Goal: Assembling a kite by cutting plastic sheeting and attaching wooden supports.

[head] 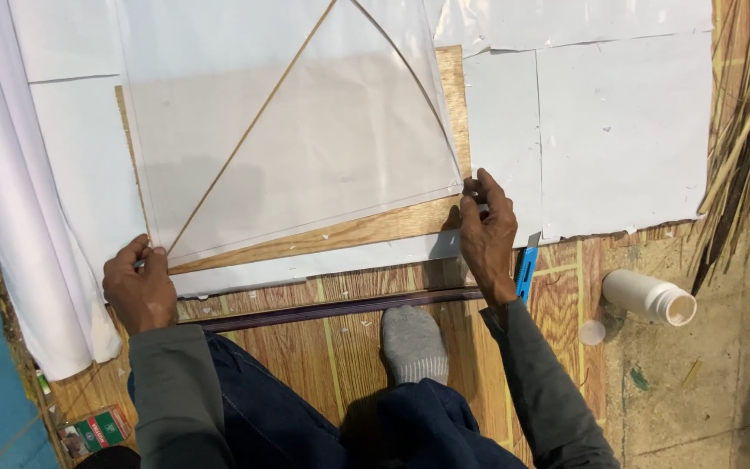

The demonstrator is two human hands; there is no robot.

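Fingertips of the left hand (139,291) pinch the lower left corner of a translucent kite sheet (305,148) with thin bamboo sticks (245,139), lying on a wooden board (375,227). The right hand (486,233) pinches its right corner. A blue cutter (527,265) lies just beside that wrist.

bare wooden floor (340,347) lies open between both hands; a sock foot (413,343), dark strip (332,310) and white bottle (650,297) crowd it.
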